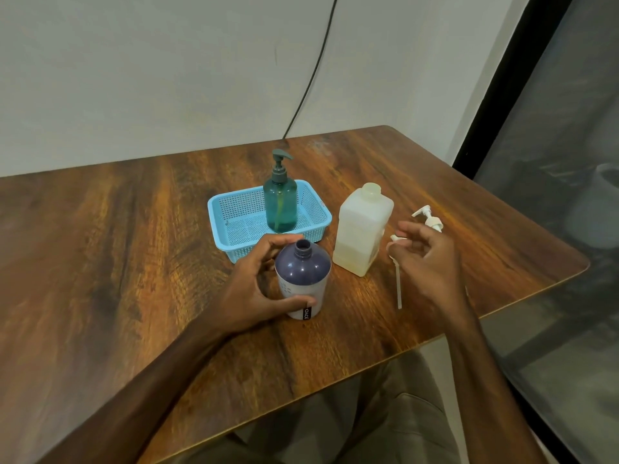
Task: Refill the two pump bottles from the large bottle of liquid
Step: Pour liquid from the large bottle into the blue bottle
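We are at the step of laying the removed pump aside so that the pour can begin. Taking the large translucent bottle as our landmark: it stands uncapped, liquid only in its lower part, and we should lift it low on the body with the right hand once that hand is free, tilting slowly toward the narrow neck.

The dark blue pump bottle stands just left and nearer to us, its neck open; our left hand is wrapped around it, thumb at the front of the label, fingers behind the shoulder, and should keep it steady. The teal pump bottle stands upright behind and left, pump on, inside the blue mesh basket.

Just right of the landmark our right hand pinches the white pump head, its dip tube hanging down to the table; we should lay it flat, clear of the pouring path. Another white pump lies farther right.

All rests on a glossy wood-grain table against a pale wall, where a black cable runs down.
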A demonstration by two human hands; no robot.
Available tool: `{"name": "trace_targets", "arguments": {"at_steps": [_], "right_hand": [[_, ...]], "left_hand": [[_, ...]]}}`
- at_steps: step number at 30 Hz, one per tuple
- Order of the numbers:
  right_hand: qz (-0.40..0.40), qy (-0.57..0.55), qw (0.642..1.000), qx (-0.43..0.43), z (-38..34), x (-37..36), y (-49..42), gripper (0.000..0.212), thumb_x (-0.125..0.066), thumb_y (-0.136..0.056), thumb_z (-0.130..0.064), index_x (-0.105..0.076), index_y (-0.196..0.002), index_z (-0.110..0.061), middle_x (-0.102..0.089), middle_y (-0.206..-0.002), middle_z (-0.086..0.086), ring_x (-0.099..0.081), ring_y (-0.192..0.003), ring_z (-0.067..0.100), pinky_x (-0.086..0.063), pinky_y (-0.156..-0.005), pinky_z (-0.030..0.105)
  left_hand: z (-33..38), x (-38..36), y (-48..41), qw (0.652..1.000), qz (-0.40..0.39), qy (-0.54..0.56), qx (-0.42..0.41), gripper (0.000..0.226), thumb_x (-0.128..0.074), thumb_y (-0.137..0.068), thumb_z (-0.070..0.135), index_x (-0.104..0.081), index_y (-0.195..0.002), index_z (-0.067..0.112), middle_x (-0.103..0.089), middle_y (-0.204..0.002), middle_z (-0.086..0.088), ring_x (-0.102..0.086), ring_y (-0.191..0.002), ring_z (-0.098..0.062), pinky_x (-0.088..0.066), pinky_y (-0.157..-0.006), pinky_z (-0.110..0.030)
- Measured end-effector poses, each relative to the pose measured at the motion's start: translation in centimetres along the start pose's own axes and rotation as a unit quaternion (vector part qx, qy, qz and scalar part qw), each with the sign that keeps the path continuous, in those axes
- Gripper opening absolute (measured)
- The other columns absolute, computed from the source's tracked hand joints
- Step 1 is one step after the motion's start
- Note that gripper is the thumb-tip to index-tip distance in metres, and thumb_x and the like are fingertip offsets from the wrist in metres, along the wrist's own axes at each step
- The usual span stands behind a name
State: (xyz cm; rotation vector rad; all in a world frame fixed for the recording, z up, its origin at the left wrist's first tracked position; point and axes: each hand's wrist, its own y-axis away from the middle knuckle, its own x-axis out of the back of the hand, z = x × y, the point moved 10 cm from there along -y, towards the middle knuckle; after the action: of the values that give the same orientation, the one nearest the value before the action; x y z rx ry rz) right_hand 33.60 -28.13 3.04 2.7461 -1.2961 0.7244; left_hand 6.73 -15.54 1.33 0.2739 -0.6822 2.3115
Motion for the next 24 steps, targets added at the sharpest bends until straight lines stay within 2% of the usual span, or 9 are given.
{"name": "trace_targets", "arguments": {"at_steps": [3, 5, 9, 12, 16, 18, 19, 22, 24], "right_hand": [[-0.078, -0.028, 0.997, 0.007, -1.2, -2.0, 0.3, 0.069, -0.086, -0.076, -0.026, -0.056, -0.138, -0.023, -0.062, -0.134, -0.007, -0.061, -0.111, 0.006, -0.051, -0.076, 0.015], [-0.083, 0.006, 0.996, 0.017, -1.6, -3.0, 0.1, 0.083, -0.089, -0.071, -0.034, -0.048, -0.143, -0.025, -0.057, -0.140, -0.006, -0.059, -0.114, 0.009, -0.049, -0.074, 0.014], [-0.050, 0.041, 0.998, -0.003, -1.2, -4.5, -0.7, 0.101, -0.090, -0.063, -0.048, -0.040, -0.147, -0.024, -0.051, -0.147, -0.003, -0.054, -0.128, 0.018, -0.054, -0.097, 0.042], [-0.019, 0.034, 0.999, 0.008, -1.0, -4.7, -0.8, 0.097, -0.090, -0.061, -0.052, -0.044, -0.142, -0.023, -0.053, -0.144, -0.003, -0.057, -0.123, 0.017, -0.057, -0.093, 0.042], [-0.005, 0.036, 0.998, 0.055, -2.0, -4.2, -0.2, 0.091, -0.090, -0.060, -0.051, -0.049, -0.137, -0.027, -0.056, -0.140, -0.005, -0.055, -0.112, 0.006, -0.050, -0.075, 0.017], [-0.003, 0.047, 0.995, 0.082, -2.9, -3.4, 0.3, 0.089, -0.090, -0.060, -0.052, -0.051, -0.136, -0.028, -0.057, -0.139, -0.006, -0.056, -0.114, 0.007, -0.047, -0.072, 0.012], [-0.006, 0.050, 0.994, 0.095, -3.4, -2.9, 0.6, 0.088, -0.090, -0.060, -0.053, -0.051, -0.136, -0.028, -0.058, -0.139, -0.007, -0.057, -0.115, 0.008, -0.050, -0.074, 0.015], [-0.021, 0.067, 0.988, 0.137, -5.1, -1.6, 1.9, 0.086, -0.090, -0.062, -0.052, -0.053, -0.136, -0.030, -0.060, -0.135, -0.010, -0.059, -0.118, 0.012, -0.060, -0.087, 0.037], [-0.032, 0.085, 0.982, 0.168, -6.1, -1.0, 2.8, 0.083, -0.090, -0.063, -0.048, -0.054, -0.135, -0.028, -0.061, -0.133, -0.010, -0.059, -0.116, 0.011, -0.060, -0.088, 0.038]], "left_hand": [[0.0, 0.0, 0.0, 1.000, 0.001, 0.000, 0.001, 0.088, -0.098, -0.070, 0.042, -0.051, -0.144, 0.033, -0.060, -0.141, 0.022, -0.060, -0.131, -0.004, -0.054, -0.102, -0.020], [0.0, 0.0, 0.0, 1.000, 0.001, 0.000, 0.003, 0.088, -0.098, -0.070, 0.044, -0.051, -0.144, 0.034, -0.061, -0.141, 0.019, -0.060, -0.132, -0.006, -0.054, -0.101, -0.020], [0.0, 0.0, 0.0, 1.000, -0.001, -0.004, 0.006, 0.089, -0.097, -0.069, 0.049, -0.051, -0.144, 0.037, -0.060, -0.142, 0.020, -0.060, -0.132, -0.004, -0.052, -0.100, -0.016], [-0.1, 0.0, 0.1, 1.000, -0.004, -0.010, 0.009, 0.090, -0.098, -0.069, 0.047, -0.050, -0.144, 0.037, -0.059, -0.142, 0.022, -0.059, -0.132, -0.002, -0.052, -0.100, -0.015], [-0.3, 0.1, 0.1, 1.000, -0.002, -0.008, 0.000, 0.095, -0.100, -0.069, 0.039, -0.047, -0.148, 0.033, -0.060, -0.144, 0.021, -0.061, -0.132, -0.004, -0.054, -0.103, -0.020], [-0.5, 0.0, 0.1, 1.000, -0.006, 0.001, 0.006, 0.095, -0.100, -0.069, 0.041, -0.046, -0.147, 0.039, -0.061, -0.143, 0.024, -0.062, -0.130, -0.001, -0.053, -0.100, -0.017], [-0.5, -0.1, 0.2, 1.000, -0.010, -0.003, 0.010, 0.092, -0.098, -0.070, 0.044, -0.046, -0.145, 0.046, -0.060, -0.141, 0.027, -0.061, -0.129, 0.002, -0.053, -0.098, -0.014], [-0.3, -0.3, 0.3, 0.999, -0.017, -0.020, 0.017, 0.082, -0.095, -0.070, 0.053, -0.047, -0.136, 0.064, -0.060, -0.137, 0.033, -0.060, -0.126, 0.008, -0.051, -0.095, -0.008], [0.2, -0.2, 0.3, 1.000, -0.009, -0.021, 0.009, 0.080, -0.095, -0.071, 0.051, -0.049, -0.136, 0.064, -0.061, -0.137, 0.032, -0.061, -0.125, 0.007, -0.051, -0.095, -0.008]]}}
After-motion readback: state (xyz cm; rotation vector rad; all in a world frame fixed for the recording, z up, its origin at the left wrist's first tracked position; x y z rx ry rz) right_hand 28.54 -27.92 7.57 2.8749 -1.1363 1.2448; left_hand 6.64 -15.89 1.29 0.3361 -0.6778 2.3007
